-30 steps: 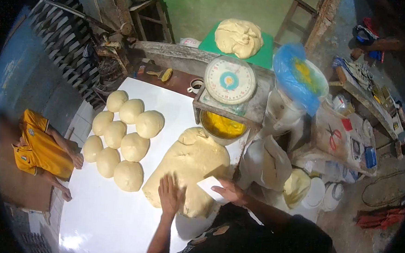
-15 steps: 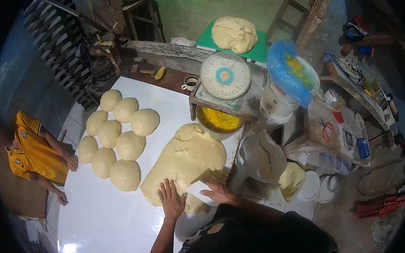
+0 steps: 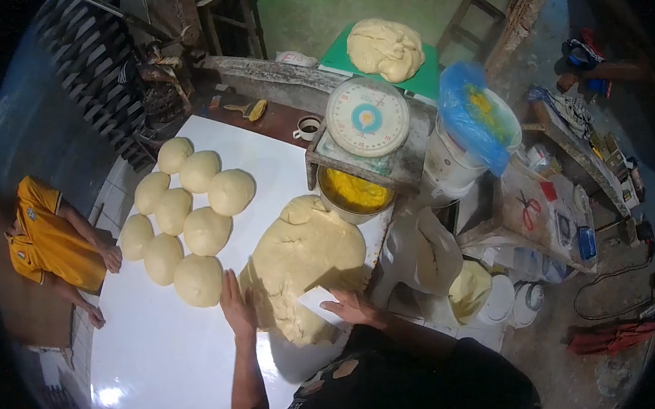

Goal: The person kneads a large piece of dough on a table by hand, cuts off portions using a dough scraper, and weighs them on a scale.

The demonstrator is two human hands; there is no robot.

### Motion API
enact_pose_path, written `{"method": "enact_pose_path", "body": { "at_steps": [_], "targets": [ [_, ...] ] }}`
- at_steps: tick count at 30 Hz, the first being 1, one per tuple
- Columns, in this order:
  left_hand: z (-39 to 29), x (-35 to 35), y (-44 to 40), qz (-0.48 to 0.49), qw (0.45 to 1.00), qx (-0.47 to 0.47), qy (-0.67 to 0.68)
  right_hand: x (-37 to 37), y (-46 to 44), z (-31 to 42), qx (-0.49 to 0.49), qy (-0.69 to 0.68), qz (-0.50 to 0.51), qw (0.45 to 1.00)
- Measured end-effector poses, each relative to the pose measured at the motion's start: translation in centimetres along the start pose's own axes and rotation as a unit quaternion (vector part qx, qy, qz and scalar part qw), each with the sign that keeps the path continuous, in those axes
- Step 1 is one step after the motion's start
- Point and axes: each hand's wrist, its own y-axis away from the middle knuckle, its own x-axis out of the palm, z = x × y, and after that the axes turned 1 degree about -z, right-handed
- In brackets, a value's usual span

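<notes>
A large mass of pale dough (image 3: 306, 252) lies on the white tabletop (image 3: 160, 359). My left hand (image 3: 239, 304) is at its near left edge, fingers stretched out, holding nothing. My right hand (image 3: 347, 307) grips a white scraper (image 3: 321, 305) over the near part of the dough. To the left sit several round dough balls (image 3: 207, 231) in rows. A dough piece (image 3: 386, 49) rests on a green board (image 3: 425, 79) behind the dial scale (image 3: 367, 117).
A bowl of yellow paste (image 3: 354, 193) sits under the scale's stand. Beyond the table's back edge are a brush (image 3: 247, 110) and a cup (image 3: 307, 127). A person in a yellow shirt (image 3: 59, 237) stands at the left. Buckets (image 3: 450, 167) are at the right.
My left hand has moved left, off the top of the dough to its side. My right hand and the scraper have shifted left over the near part of the dough.
</notes>
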Motion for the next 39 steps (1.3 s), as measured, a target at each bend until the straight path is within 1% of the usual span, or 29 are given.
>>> {"method": "enact_pose_path", "body": {
  "at_steps": [1,2,3,5,7,9,10,11,12,13,14,15,16,17,19,21,23,24,25,26,28,30,32,34,35,36,37,38,39],
  "targets": [
    [2.0,0.9,-0.7,0.039,0.993,0.058,-0.094,-0.1,-0.1,0.3,-0.016,0.009,-0.011,1.0],
    [2.9,1.8,-0.5,0.04,0.993,0.056,-0.097,1.0,0.1,-1.2,-0.043,0.011,-0.03,0.999],
    [3.2,2.5,-0.5,0.139,0.99,-0.016,0.012,1.7,0.2,-1.7,-0.07,0.014,-0.05,0.996],
    [3.9,3.4,-1.5,0.227,0.963,-0.079,0.122,1.4,-0.3,-3.2,-0.129,0.024,-0.101,0.986],
    [4.6,2.4,-0.9,0.374,0.866,-0.247,0.224,-0.8,0.4,0.7,0.023,-0.157,0.008,0.987],
    [1.9,-1.7,0.1,0.394,0.759,-0.338,0.392,-2.6,1.2,2.7,0.038,-0.147,-0.01,0.988],
    [-1.9,-4.5,-1.2,0.452,0.765,-0.341,0.306,-3.5,1.3,2.8,0.059,-0.134,-0.026,0.989],
    [-1.9,-5.3,-1.8,0.48,0.745,-0.314,0.341,-3.0,1.2,1.1,0.0,-0.146,-0.08,0.986],
    [-1.9,-5.9,-2.3,0.507,0.721,-0.287,0.375,-3.9,1.2,1.0,-0.002,-0.149,-0.082,0.985],
    [-3.4,-6.8,-3.7,0.508,0.722,-0.285,0.372,-5.2,1.3,1.2,-0.005,-0.164,-0.076,0.984],
    [-5.8,-8.0,-6.1,0.5,0.646,-0.196,0.543,-6.4,1.2,1.5,-0.007,-0.179,-0.069,0.981],
    [-8.0,-8.9,-8.6,0.47,0.54,-0.098,0.691,-7.4,0.9,1.8,-0.008,-0.18,-0.07,0.981],
    [-11.0,-10.0,-11.6,0.413,0.585,-0.041,0.697,-8.5,0.8,2.3,0.033,-0.229,-0.066,0.971],
    [-14.8,-10.4,-15.2,0.372,0.675,-0.016,0.638,-9.4,0.6,2.5,0.072,-0.274,-0.059,0.957],
    [-25.2,-12.4,-23.4,0.288,0.833,0.012,0.473,-10.8,0.0,2.4,0.077,-0.259,-0.066,0.961],
    [-30.9,-8.5,-31.0,0.113,0.839,0.135,0.514,-12.3,-0.2,3.1,0.082,-0.237,-0.079,0.965],
    [-35.6,-4.7,-37.2,0.073,0.852,0.174,0.489,-14.1,0.6,4.7,0.094,-0.215,-0.107,0.966],
    [-37.9,-2.9,-39.3,0.028,0.902,0.167,0.398,-14.6,0.6,4.6,0.089,-0.206,-0.11,0.968],
    [-38.6,0.6,-41.8,-0.004,0.931,0.213,0.297,-14.7,0.9,4.4,0.091,-0.195,-0.122,0.969],
    [-39.0,2.7,-42.5,-0.009,0.93,0.212,0.302,-14.9,1.2,4.4,0.096,-0.185,-0.132,0.969],
    [-39.9,3.9,-42.3,-0.052,0.957,0.234,0.163,-15.6,2.0,5.9,0.086,-0.216,-0.144,0.962],
    [-38.1,3.5,-40.9,-0.084,0.95,0.264,0.147,-15.0,2.8,5.6,0.062,-0.164,-0.193,0.965],
    [-34.5,2.2,-38.1,-0.21,0.903,0.318,0.2,-14.7,3.4,5.1,0.092,-0.197,-0.16,0.963],
    [-28.2,2.3,-33.0,-0.176,0.923,0.243,0.239,-13.7,3.8,4.3,0.123,-0.229,-0.125,0.958],
    [-24.3,2.7,-29.8,-0.112,0.942,0.19,0.254,-12.9,3.7,3.6,0.108,-0.26,-0.113,0.953],
    [-18.4,4.8,-26.4,-0.067,0.961,0.162,0.215,-12.3,3.8,3.4,0.093,-0.292,-0.102,0.946],
    [-13.7,6.2,-22.3,-0.029,0.98,0.126,0.148,-12.6,4.1,5.0,0.084,-0.198,-0.105,0.971],
    [-10.0,7.1,-17.9,0.017,0.988,0.101,0.119,-12.2,4.0,5.4,0.087,-0.205,-0.107,0.969],
    [-5.6,8.7,-13.3,0.037,0.987,0.152,0.04,-11.6,3.7,5.6,0.067,-0.185,-0.091,0.976]
  ]
}}
